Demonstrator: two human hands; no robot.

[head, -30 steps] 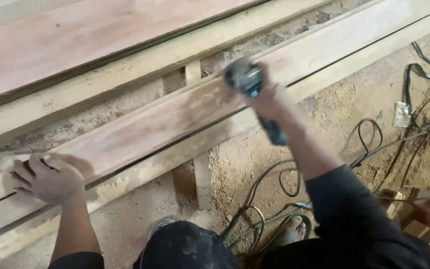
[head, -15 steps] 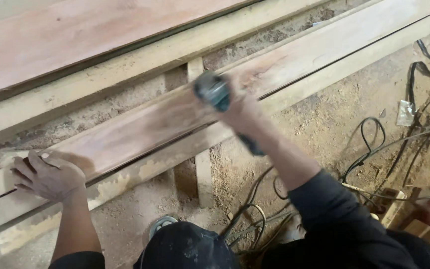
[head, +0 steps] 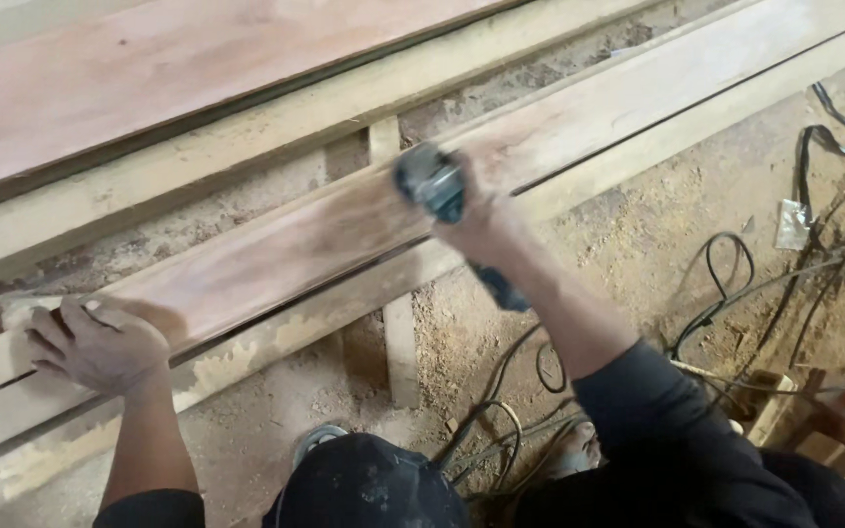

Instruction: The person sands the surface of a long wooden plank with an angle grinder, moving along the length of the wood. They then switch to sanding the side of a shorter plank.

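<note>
head view: my right hand (head: 481,220) wraps a closed grip on the sander (head: 429,183) mid-plank (head: 276,254), whose long axis runs near-left to far-right, my left hand (head: 100,347) spread flat on its near-left end.

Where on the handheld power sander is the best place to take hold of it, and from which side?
Take the power sander by its narrow dark rear body, coming from the near side, as the right hand does now. Its head lies face down on the long reddish plank, so only the body trailing back toward the person is free. The left hand presses flat on the plank's near end.
</note>
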